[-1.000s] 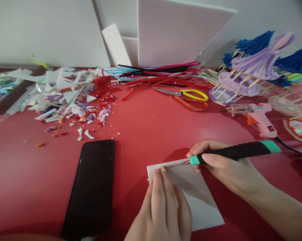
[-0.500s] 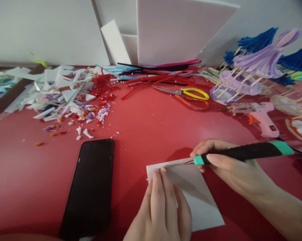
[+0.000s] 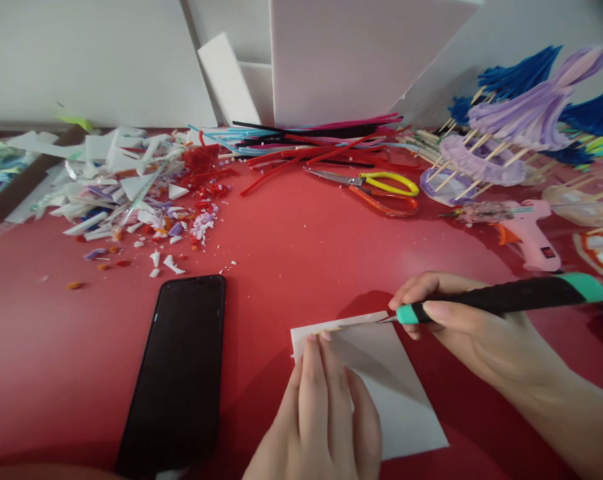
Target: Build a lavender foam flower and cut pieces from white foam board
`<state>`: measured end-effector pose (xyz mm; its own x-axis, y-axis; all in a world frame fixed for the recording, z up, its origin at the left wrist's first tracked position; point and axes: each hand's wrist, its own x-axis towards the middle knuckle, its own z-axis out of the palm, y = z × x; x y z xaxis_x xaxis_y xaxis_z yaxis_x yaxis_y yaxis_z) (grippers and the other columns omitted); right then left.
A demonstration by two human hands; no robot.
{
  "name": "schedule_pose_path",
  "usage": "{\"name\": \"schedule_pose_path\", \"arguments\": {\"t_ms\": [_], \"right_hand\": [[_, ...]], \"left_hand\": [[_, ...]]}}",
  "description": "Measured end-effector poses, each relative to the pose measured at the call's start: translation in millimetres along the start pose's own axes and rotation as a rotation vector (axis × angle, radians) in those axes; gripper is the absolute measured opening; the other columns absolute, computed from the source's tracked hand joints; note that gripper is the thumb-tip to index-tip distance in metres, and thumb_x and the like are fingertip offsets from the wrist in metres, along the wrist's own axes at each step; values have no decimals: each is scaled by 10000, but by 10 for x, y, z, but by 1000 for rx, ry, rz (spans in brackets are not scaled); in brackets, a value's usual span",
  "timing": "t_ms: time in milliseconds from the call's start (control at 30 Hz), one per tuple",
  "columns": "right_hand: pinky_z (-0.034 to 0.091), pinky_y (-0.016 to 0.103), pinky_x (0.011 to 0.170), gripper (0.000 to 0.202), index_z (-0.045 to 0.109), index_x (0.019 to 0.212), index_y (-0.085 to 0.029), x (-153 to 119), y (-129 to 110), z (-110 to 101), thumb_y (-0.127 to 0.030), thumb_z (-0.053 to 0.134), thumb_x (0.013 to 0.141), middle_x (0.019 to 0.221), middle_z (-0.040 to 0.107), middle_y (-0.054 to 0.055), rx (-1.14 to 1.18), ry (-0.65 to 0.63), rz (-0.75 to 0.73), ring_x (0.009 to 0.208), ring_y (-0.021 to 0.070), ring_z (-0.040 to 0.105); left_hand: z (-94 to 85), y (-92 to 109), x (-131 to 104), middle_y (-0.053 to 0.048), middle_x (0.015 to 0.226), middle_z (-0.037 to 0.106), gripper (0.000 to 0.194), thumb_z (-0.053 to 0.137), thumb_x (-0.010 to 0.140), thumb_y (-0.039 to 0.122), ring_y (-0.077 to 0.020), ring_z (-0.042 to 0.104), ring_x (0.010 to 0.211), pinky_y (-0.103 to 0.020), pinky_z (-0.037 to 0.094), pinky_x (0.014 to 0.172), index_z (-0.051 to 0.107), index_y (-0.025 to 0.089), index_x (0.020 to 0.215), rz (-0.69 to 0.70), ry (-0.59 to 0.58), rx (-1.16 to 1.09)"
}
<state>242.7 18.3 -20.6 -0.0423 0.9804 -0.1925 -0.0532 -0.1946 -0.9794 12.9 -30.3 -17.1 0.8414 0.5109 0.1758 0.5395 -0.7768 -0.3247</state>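
Note:
My right hand (image 3: 461, 317) is closed round the black and teal handle of a craft knife (image 3: 506, 298). Its thin metal tip meets the right end of a line along the far edge of a white foam sheet (image 3: 406, 400). Beyond that line lies a narrow white strip (image 3: 351, 321), partly apart from the sheet at its right end. With fingers stretched out side by side, my left hand (image 3: 319, 413) presses on the sheet, fingertips near the line's left end. A thin pale edge shows at those fingertips; I cannot make out what it is.
A black phone (image 3: 176, 373) lies to the left. Foam scraps (image 3: 116, 187), pipe cleaners (image 3: 311, 150) and yellow-and-red-handled scissors (image 3: 366, 187) lie farther back. At right are a pink glue gun (image 3: 531, 230) and a purple carousel-like model (image 3: 496, 160). White boards (image 3: 341, 60) lean behind.
My right hand has drawn the craft knife to the right along the line, reaching the sheet's right edge. The strip's right end now stands apart. My left hand stays nearly in place.

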Motion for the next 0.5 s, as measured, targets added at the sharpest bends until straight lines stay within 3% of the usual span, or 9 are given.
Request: {"name": "schedule_pose_path", "arguments": {"t_ms": [133,367,500], "right_hand": [[509,286,548,81,701,753,-210,-1,7,-33,-291,702,758,745,678,39,1,-16,-5,583,141,597],[500,280,550,75,702,733,-208,-8,-1,-31,-282,703,746,733,662,40,-5,-4,-9,588,143,590],[470,291,509,49,669,684,-218,28,-24,-42,-256,675,714,736,639,27,102,49,34,532,136,563]], "left_hand": [[15,-5,1,-167,1055,711,263,451,884,132,-285,681,982,-363,541,850,523,42,1120,12,47,6],[6,1,-10,-162,1080,705,279,433,888,134,-270,669,1010,-367,521,894,519,41,1137,21,3,-11],[28,-11,2,-142,1041,722,271,405,879,105,-252,682,980,-339,537,860,544,54,1105,4,52,11]]}}
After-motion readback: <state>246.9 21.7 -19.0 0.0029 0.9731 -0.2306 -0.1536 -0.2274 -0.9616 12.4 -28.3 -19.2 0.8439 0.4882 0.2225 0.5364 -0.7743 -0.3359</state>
